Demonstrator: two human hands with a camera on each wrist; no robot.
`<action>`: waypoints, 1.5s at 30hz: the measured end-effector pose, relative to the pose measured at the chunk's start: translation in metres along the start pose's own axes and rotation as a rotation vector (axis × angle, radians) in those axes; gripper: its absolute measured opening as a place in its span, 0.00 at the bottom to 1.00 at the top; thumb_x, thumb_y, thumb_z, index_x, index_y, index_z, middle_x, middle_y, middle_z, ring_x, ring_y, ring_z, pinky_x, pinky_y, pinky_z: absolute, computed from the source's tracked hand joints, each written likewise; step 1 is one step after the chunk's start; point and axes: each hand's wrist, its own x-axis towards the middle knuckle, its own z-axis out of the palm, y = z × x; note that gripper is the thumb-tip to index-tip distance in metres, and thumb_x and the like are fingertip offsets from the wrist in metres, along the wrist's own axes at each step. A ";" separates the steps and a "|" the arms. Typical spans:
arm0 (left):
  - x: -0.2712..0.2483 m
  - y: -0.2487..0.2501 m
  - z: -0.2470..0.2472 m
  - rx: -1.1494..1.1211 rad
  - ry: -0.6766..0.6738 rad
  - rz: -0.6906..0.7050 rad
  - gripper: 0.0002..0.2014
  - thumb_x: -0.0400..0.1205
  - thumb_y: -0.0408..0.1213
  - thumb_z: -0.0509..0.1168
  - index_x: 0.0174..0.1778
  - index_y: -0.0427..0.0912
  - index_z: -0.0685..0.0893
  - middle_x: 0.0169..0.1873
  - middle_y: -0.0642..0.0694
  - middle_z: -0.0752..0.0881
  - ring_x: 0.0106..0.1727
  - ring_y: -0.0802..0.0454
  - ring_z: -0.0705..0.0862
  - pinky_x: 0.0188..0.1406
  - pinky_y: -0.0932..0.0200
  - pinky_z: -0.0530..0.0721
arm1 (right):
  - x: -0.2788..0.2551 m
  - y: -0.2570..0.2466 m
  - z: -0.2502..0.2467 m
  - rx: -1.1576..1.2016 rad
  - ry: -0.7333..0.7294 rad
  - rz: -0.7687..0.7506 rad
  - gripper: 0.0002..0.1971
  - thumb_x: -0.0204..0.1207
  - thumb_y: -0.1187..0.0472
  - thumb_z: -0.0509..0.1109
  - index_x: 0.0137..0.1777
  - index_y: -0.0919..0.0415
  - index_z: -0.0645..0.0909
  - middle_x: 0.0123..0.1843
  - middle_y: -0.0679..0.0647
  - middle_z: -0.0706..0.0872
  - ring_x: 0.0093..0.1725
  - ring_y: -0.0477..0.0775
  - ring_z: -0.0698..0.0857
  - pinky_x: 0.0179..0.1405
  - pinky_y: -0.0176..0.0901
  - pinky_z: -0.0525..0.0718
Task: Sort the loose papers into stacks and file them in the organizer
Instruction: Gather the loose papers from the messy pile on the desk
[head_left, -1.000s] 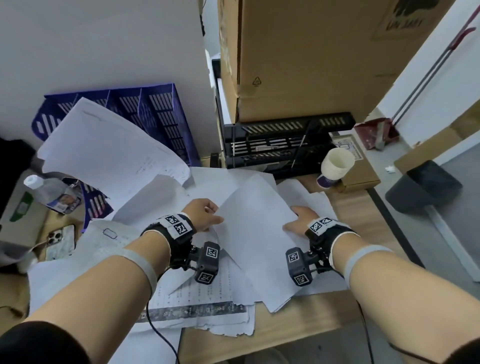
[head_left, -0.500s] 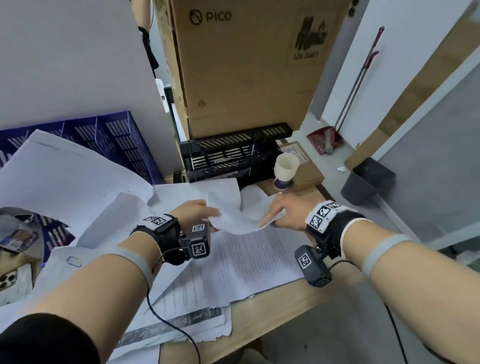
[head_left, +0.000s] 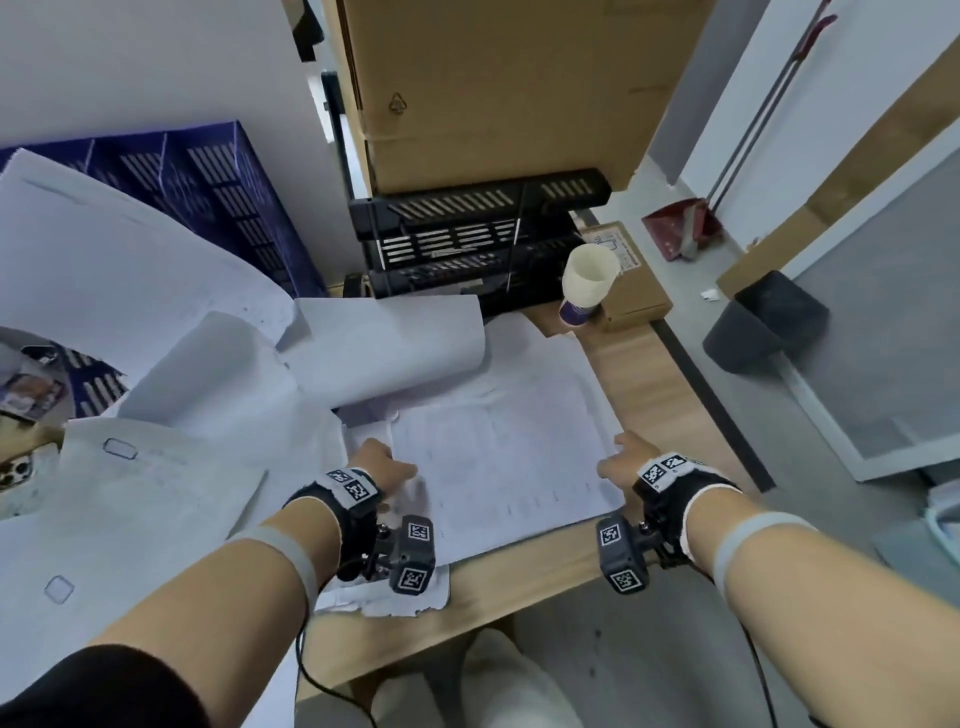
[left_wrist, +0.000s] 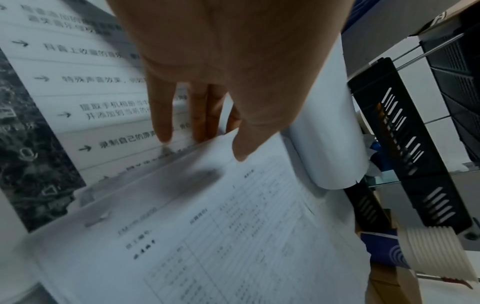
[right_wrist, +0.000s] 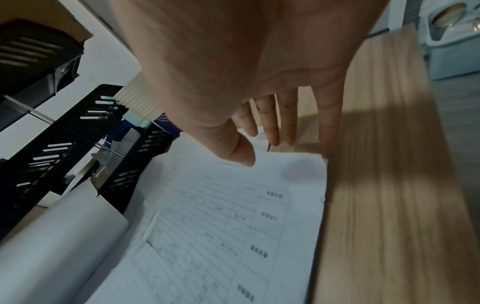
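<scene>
A stack of sheets printed with tables lies flat on the wooden desk. My left hand is at its left edge, fingers straight along the edge and the thumb hovering over the top sheet. At the stack's right edge is my right hand, its straight fingertips touching the desk and the thumb just above the paper. Neither hand grips anything. The black tiered organizer stands behind the stack. A blank sheet lies curled at the back left.
More loose papers spread over the left, some leaning on a blue file holder. A paper cup and small carton sit right of the organizer, a big cardboard box on top. A phone lies far left.
Both hands let go of the blank sheet they held between them, came back toward me and spread to the two sides of the printed stack.
</scene>
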 end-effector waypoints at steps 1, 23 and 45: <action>0.000 0.000 0.001 -0.037 -0.007 -0.018 0.21 0.77 0.36 0.73 0.60 0.32 0.74 0.52 0.35 0.80 0.52 0.37 0.83 0.43 0.43 0.91 | 0.004 0.001 0.004 0.001 -0.017 0.009 0.41 0.66 0.50 0.66 0.81 0.54 0.58 0.77 0.57 0.72 0.65 0.64 0.81 0.65 0.53 0.80; 0.005 0.011 0.028 -0.150 -0.086 0.152 0.09 0.79 0.32 0.67 0.52 0.42 0.89 0.43 0.42 0.88 0.42 0.45 0.81 0.47 0.51 0.84 | 0.027 -0.017 -0.031 0.312 0.167 -0.132 0.31 0.76 0.63 0.67 0.77 0.52 0.60 0.56 0.55 0.79 0.43 0.59 0.79 0.29 0.41 0.74; 0.004 0.116 0.105 0.077 -0.230 0.150 0.27 0.77 0.41 0.74 0.71 0.42 0.72 0.62 0.40 0.84 0.58 0.43 0.86 0.56 0.44 0.89 | -0.003 0.129 -0.061 0.508 0.076 0.165 0.13 0.78 0.57 0.66 0.61 0.54 0.80 0.53 0.57 0.88 0.48 0.60 0.87 0.43 0.46 0.84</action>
